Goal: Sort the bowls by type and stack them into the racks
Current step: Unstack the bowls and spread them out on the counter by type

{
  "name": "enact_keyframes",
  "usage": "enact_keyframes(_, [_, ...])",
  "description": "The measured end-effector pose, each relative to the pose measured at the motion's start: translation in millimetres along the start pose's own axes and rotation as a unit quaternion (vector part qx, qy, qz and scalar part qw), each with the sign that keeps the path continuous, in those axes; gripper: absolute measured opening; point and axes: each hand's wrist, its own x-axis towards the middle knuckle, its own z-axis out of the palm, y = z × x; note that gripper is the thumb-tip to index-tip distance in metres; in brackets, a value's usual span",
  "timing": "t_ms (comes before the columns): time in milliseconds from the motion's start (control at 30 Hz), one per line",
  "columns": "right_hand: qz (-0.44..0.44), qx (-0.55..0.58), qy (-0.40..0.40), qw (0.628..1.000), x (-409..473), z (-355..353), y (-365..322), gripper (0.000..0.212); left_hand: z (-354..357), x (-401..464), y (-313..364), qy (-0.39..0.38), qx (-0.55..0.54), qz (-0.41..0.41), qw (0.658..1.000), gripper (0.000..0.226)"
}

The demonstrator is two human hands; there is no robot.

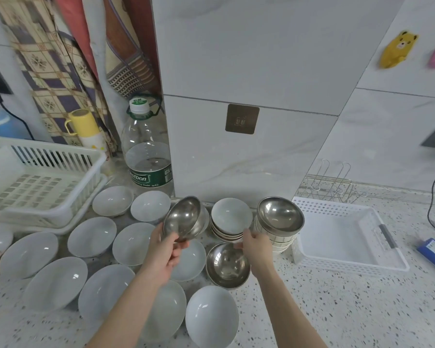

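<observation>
The steel bowl [183, 219] is off the counter, tilted toward the camera, pinched at its near rim by the left hand [167, 249], thumb inside and fingers under. The right hand [255, 247] reaches to the far rim of a second steel bowl [227, 264] sitting on the counter; its fingertips curl at that rim, but whether they grip it I cannot tell. A third steel bowl [280, 214] sits atop a small stack [276, 241], beside a stack of rimmed white bowls [230, 219]. Many white bowls [91, 237] lie singly to the left. The step looks like gathering the steel bowls. Next, the held bowl likely needs nesting with its mate, level and centred, then carrying to the white basket [349, 266] on the right or the rack [48, 207] on the left, both holding no bowls.
</observation>
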Motion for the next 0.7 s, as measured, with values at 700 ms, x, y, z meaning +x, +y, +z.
enact_keyframes(700, [0.004,-0.029,0.066,0.997,17.6,43.8,-20.0,0.036,-31.3,-35.7,-18.2,0.053,-0.033,-0.016,0.998,0.052])
